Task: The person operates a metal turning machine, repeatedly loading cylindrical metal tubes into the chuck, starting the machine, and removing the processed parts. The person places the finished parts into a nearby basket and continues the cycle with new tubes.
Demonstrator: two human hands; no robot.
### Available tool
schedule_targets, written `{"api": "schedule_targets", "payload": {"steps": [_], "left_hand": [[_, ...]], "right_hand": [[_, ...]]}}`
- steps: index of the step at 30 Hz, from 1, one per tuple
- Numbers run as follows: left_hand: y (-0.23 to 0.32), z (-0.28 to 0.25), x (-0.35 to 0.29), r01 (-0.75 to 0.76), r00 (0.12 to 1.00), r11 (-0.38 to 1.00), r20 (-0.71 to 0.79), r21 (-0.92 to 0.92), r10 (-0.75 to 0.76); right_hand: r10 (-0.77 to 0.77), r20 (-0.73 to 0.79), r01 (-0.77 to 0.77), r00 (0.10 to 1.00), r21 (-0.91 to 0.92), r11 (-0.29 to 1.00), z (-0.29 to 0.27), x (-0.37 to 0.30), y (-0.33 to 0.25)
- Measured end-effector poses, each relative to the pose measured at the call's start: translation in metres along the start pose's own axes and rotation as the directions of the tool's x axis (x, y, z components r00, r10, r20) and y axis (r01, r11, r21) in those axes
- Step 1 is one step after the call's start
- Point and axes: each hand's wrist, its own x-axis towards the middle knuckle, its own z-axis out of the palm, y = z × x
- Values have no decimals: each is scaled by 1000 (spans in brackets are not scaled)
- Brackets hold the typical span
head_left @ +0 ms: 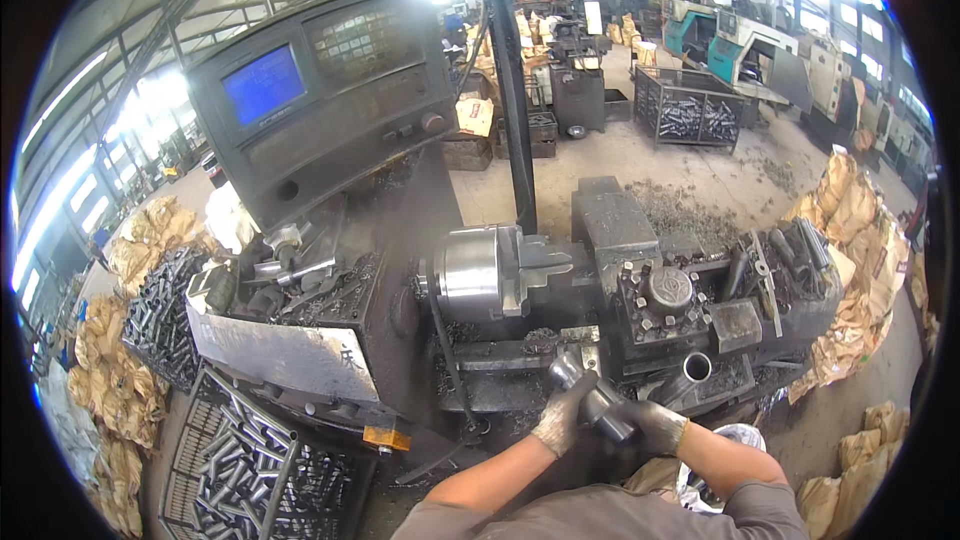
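Both my hands wear dark-stained work gloves with paler cuffs. Between them, in front of the lathe, is a shiny metal tube (602,403), tilted with its far end up and to the left. My left hand (566,412) is closed on the tube's left side, and my right hand (648,424) grips it near its lower end; the fingers are partly hidden. Ahead and to the left is the lathe chuck (485,270) with stepped jaws. The tool post (668,290) sits beyond my right hand. Another open-ended metal tube (695,370) leans by the carriage.
A control panel (330,90) with a blue screen rises at the left. Wire baskets (290,450) of metal tubes stand at lower left. Metal shavings (690,215) litter the floor behind the lathe. Brown paper sacks (850,260) are piled at the right. A dark post (510,90) stands behind the chuck.
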Motion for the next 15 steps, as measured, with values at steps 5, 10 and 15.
{"api": "schedule_targets", "payload": {"steps": [5,10,15], "left_hand": [[-51,-31,29,-80,997,997,-23,-23,80],[-36,-62,12,63,989,950,149,-307,-17],[-12,-22,-30,-106,986,977,-145,-185,80]], "right_hand": [[-506,-46,211,861,-873,439,-33,44,62],[-484,-124,69,866,-930,361,-83,-37,74],[-121,-498,-301,858,-681,668,-211,-197,177]]}}
